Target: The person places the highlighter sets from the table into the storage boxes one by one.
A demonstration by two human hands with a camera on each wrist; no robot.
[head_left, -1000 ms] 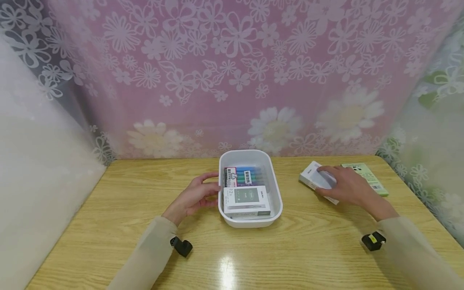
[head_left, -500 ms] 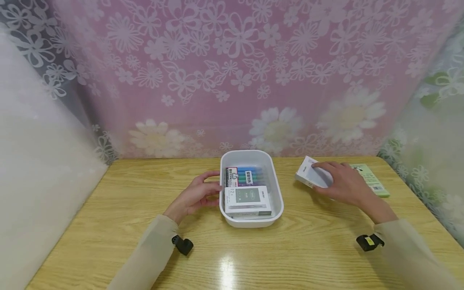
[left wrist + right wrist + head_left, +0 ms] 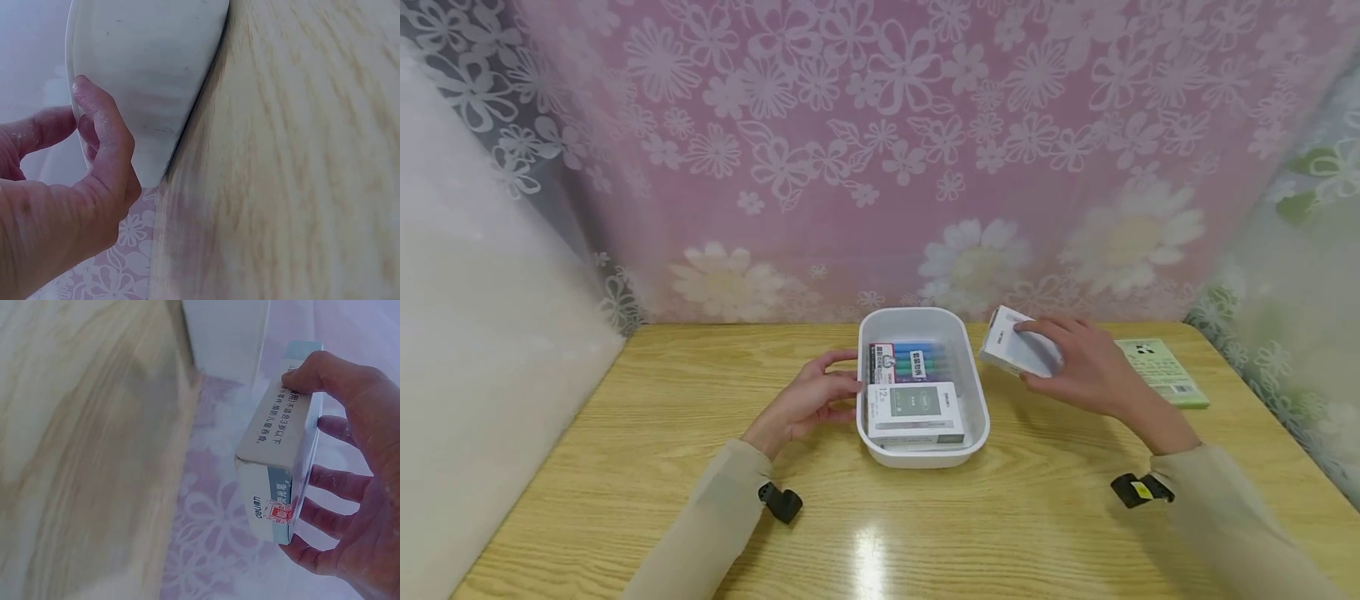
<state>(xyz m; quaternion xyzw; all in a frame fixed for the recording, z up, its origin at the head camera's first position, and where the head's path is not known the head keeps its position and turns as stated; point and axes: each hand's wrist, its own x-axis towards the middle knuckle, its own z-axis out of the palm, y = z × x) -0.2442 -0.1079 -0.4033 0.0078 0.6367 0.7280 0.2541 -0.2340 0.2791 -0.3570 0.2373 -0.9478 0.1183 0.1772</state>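
Note:
A white tray [image 3: 923, 459] stands mid-table with a white box [image 3: 916, 413] and a pack of blue and green pens [image 3: 917, 360] inside. My left hand [image 3: 808, 400] is at its left side; in the left wrist view the thumb and fingers of that hand [image 3: 81, 169] pinch the rim of the tray [image 3: 144, 69]. Right of the tray, my right hand [image 3: 1086, 367] grips another white box [image 3: 1017, 343], tilted. The right wrist view shows the thumb of that hand [image 3: 350, 469] on one narrow side of the box [image 3: 275, 425] and fingers on the other side, above the table.
A flat green pack [image 3: 1165, 372] with a panda picture lies at the right of the wooden table [image 3: 985, 533]. A pink flowered curtain [image 3: 850, 167] hangs behind the table's back edge, with pale sheets on both sides.
My right hand has moved left with the white box, off the spot beside the green pack and towards the tray, which leaves more of the pack visible. My left hand stays at the tray.

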